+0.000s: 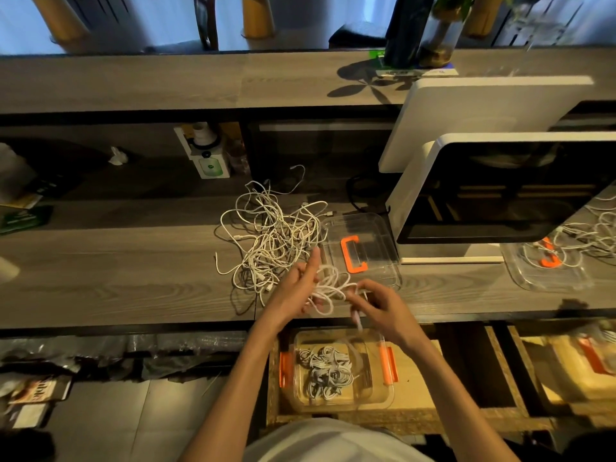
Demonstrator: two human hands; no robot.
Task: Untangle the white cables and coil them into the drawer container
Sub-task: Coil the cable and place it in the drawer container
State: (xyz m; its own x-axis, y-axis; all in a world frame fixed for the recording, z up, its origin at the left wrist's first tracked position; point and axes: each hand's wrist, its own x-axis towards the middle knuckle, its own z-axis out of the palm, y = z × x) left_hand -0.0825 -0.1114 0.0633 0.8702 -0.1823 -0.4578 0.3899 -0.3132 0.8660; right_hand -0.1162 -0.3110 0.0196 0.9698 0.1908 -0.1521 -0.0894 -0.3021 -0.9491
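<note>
From the head view, the hands work at the near edge of the bench (133, 278), directly above the drawer container (336, 400), which sits lower and closer to the person in an open wooden drawer (416, 388). So the way from hands to container runs down and toward the body, not across the bench. The left hand (296, 288) is raised with its fingers fairly straight and spread, and loops of a white cable (333, 285) are wound around them; it carries the coil rather than clenching it. The right hand (380, 305) has its fingers curled and pinches the same cable near its end, whose plug hangs down toward the container. The coil lies between the two hands, touching both, with its loops running roughly left to right. Both hands are about equally near the container, the right perhaps a little more directly over it. Coiled cables (328, 371) already lie in the container. The tangled pile of white cables (273, 238) lies on the bench just beyond the left hand, beside a clear lid with an orange handle (353, 255), so a good deal of untangling likely remains.
</note>
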